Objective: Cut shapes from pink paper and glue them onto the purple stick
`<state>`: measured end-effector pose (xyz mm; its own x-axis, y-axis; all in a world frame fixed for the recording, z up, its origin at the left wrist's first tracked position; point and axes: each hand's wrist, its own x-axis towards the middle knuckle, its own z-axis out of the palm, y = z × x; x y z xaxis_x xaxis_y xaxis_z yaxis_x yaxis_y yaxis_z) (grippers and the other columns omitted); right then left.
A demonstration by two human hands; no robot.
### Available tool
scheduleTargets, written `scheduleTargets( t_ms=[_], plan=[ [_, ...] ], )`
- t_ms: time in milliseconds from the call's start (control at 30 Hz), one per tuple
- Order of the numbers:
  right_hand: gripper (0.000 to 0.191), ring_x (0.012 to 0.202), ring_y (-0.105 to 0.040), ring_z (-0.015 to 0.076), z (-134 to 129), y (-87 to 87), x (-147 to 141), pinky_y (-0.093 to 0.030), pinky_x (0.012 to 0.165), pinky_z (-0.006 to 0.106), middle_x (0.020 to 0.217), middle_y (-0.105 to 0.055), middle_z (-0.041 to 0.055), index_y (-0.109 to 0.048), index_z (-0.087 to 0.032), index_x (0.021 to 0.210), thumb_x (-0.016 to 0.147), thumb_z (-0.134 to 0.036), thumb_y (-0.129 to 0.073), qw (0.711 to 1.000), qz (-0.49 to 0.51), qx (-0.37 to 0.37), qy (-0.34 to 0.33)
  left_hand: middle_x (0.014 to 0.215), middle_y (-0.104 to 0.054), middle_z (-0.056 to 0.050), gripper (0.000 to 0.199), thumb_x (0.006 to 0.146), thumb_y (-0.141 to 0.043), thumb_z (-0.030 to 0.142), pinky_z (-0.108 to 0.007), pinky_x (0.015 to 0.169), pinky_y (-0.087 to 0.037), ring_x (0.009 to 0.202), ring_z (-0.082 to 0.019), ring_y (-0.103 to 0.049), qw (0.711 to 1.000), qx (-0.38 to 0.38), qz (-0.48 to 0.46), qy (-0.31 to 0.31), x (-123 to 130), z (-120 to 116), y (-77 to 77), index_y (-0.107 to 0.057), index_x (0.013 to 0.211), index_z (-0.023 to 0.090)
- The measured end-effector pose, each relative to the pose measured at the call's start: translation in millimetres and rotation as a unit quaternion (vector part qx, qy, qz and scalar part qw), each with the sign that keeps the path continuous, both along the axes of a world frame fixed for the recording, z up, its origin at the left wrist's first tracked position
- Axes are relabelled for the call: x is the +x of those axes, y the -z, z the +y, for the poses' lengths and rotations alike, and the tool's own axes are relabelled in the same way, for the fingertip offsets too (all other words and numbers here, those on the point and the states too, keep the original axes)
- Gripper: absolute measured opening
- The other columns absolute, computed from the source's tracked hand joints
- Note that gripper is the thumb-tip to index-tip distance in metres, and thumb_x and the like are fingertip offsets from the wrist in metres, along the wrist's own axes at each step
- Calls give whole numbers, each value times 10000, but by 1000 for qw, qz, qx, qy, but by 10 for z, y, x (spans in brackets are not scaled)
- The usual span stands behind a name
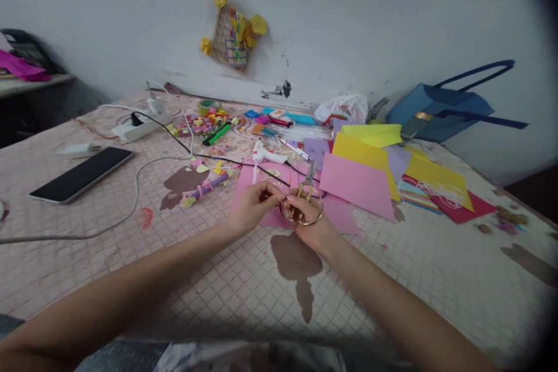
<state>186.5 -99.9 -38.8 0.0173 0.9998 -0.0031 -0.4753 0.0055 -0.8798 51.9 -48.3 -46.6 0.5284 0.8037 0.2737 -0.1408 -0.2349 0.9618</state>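
My right hand [308, 222] is closed around a pair of scissors [310, 173] with gold handles, the blades pointing away from me. Thumb and fingertip of my left hand [253, 209] are pinched together, almost touching the fingertips of the right. Whatever lies between them is too small to make out; a hint of pink shows there. Beneath both hands is a pink paper sheet [344, 218]. Just beyond them rests a white glue gun [271, 155] with a black cord. A purple rolled stick with pink bits [207, 186] lies left of my left hand.
Coloured paper sheets [360, 183] are stacked to the right, near a blue bag [440, 110]. A black tablet or phone [82, 174] and a power strip [142, 127] with cables occupy the left. Paper flower pieces [201, 127] and a green cutter [217, 134] lie farther back.
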Motion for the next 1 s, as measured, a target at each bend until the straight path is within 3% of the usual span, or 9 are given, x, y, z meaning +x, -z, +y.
scheduleTargets(
  t_ms=[233,1000],
  plan=[
    [89,450,-434,83,9,11,-9,-302,442,222,499,-527,-39,-594,-181,611,669,-207,-655,1000,17,-8,-9,696,-578,-29,191,791,-614,305,-250,627,-424,661,-131,-542,999,37,14,-27,-7,-16,-5,-581,726,128],
    [47,452,-445,76,5,19,-8,-314,449,216,508,-545,-38,-611,-173,638,671,-178,-643,999,32,2,-8,689,-574,-24,163,796,-611,262,-249,624,-421,654,-125,-537,999,37,-2,-27,2,-34,-34,-577,722,120]
  ],
)
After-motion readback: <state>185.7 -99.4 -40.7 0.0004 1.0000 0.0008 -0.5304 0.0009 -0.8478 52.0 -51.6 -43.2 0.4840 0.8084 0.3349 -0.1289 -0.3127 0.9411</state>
